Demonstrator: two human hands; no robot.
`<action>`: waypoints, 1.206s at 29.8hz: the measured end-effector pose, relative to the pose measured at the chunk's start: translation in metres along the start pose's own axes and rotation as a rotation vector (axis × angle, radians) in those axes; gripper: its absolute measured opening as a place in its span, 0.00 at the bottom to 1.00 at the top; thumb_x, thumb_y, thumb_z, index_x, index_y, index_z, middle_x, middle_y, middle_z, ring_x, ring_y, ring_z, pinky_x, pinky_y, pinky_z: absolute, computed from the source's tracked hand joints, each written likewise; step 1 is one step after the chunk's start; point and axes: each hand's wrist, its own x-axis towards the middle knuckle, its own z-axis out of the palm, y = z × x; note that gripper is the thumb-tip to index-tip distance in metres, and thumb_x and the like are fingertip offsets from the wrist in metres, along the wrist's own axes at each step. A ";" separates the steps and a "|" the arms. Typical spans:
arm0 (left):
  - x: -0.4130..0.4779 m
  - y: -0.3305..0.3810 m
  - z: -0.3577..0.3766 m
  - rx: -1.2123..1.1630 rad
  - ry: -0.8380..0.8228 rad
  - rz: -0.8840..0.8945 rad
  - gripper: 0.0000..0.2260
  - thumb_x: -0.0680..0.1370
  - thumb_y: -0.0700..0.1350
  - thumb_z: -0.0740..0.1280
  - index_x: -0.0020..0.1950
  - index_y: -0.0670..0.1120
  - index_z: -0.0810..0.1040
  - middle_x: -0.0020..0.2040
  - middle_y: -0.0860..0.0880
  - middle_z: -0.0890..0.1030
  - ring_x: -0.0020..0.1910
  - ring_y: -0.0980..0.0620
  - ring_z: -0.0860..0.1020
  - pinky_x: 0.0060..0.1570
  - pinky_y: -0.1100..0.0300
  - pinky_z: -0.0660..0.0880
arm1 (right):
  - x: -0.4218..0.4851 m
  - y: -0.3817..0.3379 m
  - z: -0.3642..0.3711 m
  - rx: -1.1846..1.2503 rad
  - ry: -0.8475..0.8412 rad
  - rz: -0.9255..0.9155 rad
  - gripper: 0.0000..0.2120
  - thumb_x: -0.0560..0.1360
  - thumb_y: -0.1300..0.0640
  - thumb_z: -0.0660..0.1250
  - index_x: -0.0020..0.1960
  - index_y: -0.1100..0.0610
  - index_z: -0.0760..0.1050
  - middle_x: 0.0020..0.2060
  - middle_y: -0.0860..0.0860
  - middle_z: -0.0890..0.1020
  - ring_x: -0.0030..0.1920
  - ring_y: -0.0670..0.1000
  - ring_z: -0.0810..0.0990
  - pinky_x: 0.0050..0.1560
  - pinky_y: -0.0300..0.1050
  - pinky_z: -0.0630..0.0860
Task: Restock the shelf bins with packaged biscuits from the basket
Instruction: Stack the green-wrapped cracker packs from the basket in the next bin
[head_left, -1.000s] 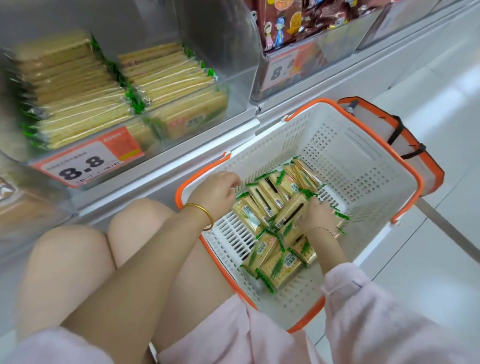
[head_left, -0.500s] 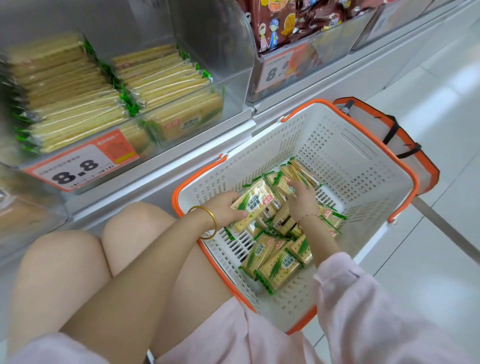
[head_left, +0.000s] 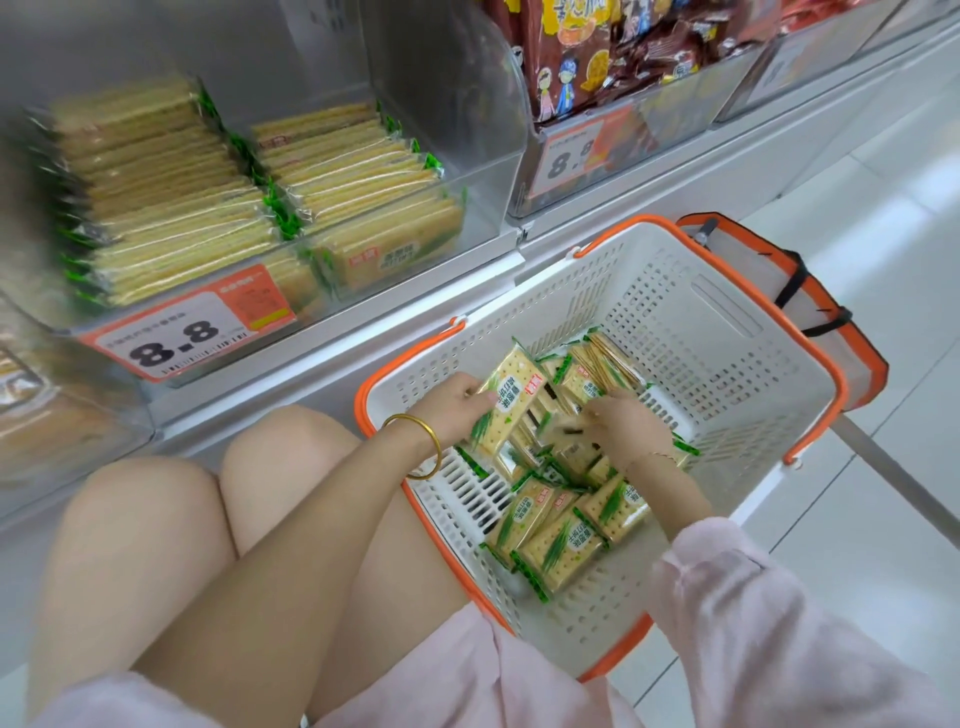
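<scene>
A white basket with an orange rim (head_left: 727, 332) stands on the floor before me, with several green-and-yellow biscuit packs (head_left: 556, 540) lying in it. My left hand (head_left: 449, 410), with a gold bangle on the wrist, grips one biscuit pack (head_left: 511, 402) by its left edge and holds it tilted above the pile. Among the packs in the middle of the basket, my right hand (head_left: 626, 423) has its fingers on the heap; what it holds is hidden. At the upper left, the clear shelf bin (head_left: 467, 208) holds two rows of the same biscuits (head_left: 343, 171).
A price tag reading 8.8 (head_left: 182, 338) hangs on the bin's front. To the right, another bin (head_left: 649, 150) holds brown snack bags. My bare knees (head_left: 280, 467) are close to the basket's left side. An orange-trimmed bag (head_left: 810, 291) lies behind the basket on the white tiled floor.
My left hand reached from the basket's rim into the pile and lifted one pack clear. My right hand shifted a little toward the middle of the heap.
</scene>
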 end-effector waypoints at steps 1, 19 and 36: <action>0.000 0.000 -0.001 -0.006 0.038 -0.005 0.09 0.81 0.47 0.58 0.43 0.46 0.70 0.40 0.48 0.74 0.37 0.52 0.74 0.42 0.56 0.76 | -0.005 -0.001 -0.012 0.153 0.038 0.015 0.04 0.76 0.56 0.64 0.50 0.55 0.76 0.48 0.49 0.76 0.42 0.50 0.74 0.38 0.40 0.70; -0.010 -0.003 -0.006 -0.544 0.005 -0.137 0.09 0.74 0.38 0.65 0.54 0.44 0.70 0.47 0.41 0.75 0.44 0.45 0.74 0.46 0.46 0.79 | -0.044 -0.048 -0.032 1.378 0.283 -0.329 0.24 0.66 0.76 0.68 0.45 0.48 0.82 0.58 0.56 0.78 0.56 0.57 0.79 0.53 0.55 0.78; -0.014 -0.002 -0.003 -0.690 -0.101 -0.069 0.10 0.81 0.39 0.59 0.62 0.46 0.66 0.49 0.44 0.79 0.44 0.47 0.79 0.50 0.49 0.78 | -0.056 -0.069 -0.032 1.219 0.307 -0.165 0.17 0.72 0.67 0.68 0.51 0.48 0.69 0.55 0.51 0.73 0.46 0.53 0.75 0.48 0.48 0.78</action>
